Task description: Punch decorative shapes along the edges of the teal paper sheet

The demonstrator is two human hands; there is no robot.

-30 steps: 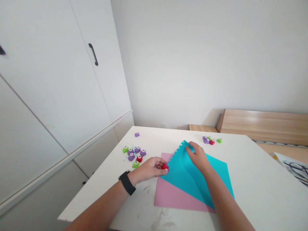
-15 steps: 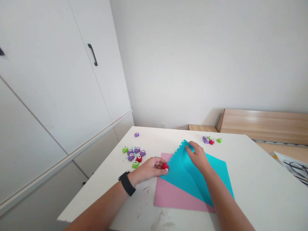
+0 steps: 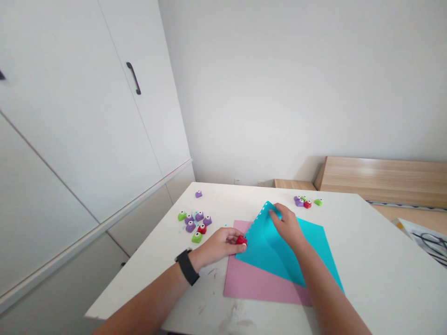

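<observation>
My left hand (image 3: pixel 223 243) is closed around a red craft punch (image 3: pixel 242 241) with a white eye-like button, which sits at the left edge of a blue sheet of paper (image 3: pixel 279 251). Small punched holes run along that edge up to the top corner. Near that corner my right hand (image 3: pixel 284 222) pinches the sheet, thumb on top, and the paper bends slightly beneath it. Under the blue sheet lies a pink sheet (image 3: pixel 258 284), partly covered. A black watch band (image 3: pixel 187 267) is on my left wrist.
Several purple, green and red punches (image 3: pixel 190 226) are clustered left of my hand, among small blue paper bits. One purple punch (image 3: pixel 199 194) stands farther back. Another group (image 3: pixel 307 204) lies at the table's back right. White cabinets (image 3: pixel 87 116) rise at the left.
My left hand and the red punch have shifted slightly to the right along the blue sheet's edge. The right hand keeps its pinch, and the sheet has turned slightly.
</observation>
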